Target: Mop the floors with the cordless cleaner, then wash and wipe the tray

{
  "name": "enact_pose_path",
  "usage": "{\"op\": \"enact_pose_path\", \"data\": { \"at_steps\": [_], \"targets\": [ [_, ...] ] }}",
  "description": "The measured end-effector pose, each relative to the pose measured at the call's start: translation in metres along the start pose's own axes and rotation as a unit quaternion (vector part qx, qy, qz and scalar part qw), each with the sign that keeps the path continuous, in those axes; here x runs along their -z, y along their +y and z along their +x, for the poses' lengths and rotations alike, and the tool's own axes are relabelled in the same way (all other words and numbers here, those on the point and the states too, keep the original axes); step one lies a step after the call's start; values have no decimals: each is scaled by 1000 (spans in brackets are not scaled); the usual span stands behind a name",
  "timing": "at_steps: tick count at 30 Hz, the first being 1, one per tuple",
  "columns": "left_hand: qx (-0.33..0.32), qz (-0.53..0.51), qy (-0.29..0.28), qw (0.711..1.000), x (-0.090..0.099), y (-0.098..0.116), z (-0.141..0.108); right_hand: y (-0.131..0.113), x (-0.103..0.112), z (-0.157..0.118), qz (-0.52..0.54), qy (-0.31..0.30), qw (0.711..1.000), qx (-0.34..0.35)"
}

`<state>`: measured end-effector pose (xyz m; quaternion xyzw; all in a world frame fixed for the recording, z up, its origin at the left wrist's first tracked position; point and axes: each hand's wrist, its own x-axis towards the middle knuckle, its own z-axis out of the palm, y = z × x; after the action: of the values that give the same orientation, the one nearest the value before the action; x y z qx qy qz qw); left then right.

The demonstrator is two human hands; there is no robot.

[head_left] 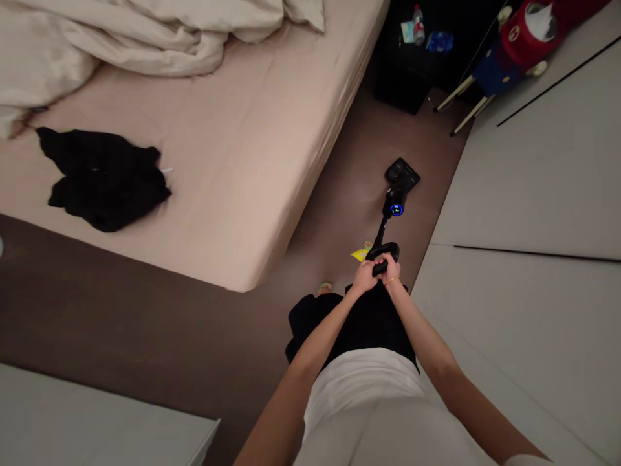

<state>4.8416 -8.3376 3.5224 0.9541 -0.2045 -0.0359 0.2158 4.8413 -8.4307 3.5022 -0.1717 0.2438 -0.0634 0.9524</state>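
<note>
A black upright floor cleaner (395,197) stands on the brown floor in front of me, its glowing blue round display facing up. Its wide flat head (402,173) rests on the floor beyond the display. The handle is a black loop (391,249) at the near end of a thin shaft. My left hand (365,277) is closed on the near side of the loop. Close beside it, my right hand (391,268) wraps the loop's right part. A yellow tag (359,255) shows just left of the handle.
A bed (233,162) with a crumpled duvet (160,39) and black clothing (109,178) lies left. White cabinet fronts (524,304) line the right. Ahead are a black nightstand (405,84) bearing bottles and a red-and-blue figure (514,52) on legs. A white furniture corner (194,427) juts in lower left.
</note>
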Motion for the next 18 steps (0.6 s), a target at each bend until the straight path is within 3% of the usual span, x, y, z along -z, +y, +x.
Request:
{"op": "enact_pose_path", "data": {
  "at_steps": [5, 11, 15, 18],
  "targets": [
    [38, 34, -15, 999, 30, -47, -120, 90, 8, -91, 51, -35, 998, -27],
    [84, 79, 3, 993, 90, -115, -271, 184, -4, -190, 98, -90, 971, -201],
    [24, 99, -37, 994, 116, -131, -356, 226, 9, -258, 67, -91, 956, -270],
    [-18, 57, -107, 992, 104, -128, -404, 238, 46, -304, 34, -102, 953, -284]
  ]
}}
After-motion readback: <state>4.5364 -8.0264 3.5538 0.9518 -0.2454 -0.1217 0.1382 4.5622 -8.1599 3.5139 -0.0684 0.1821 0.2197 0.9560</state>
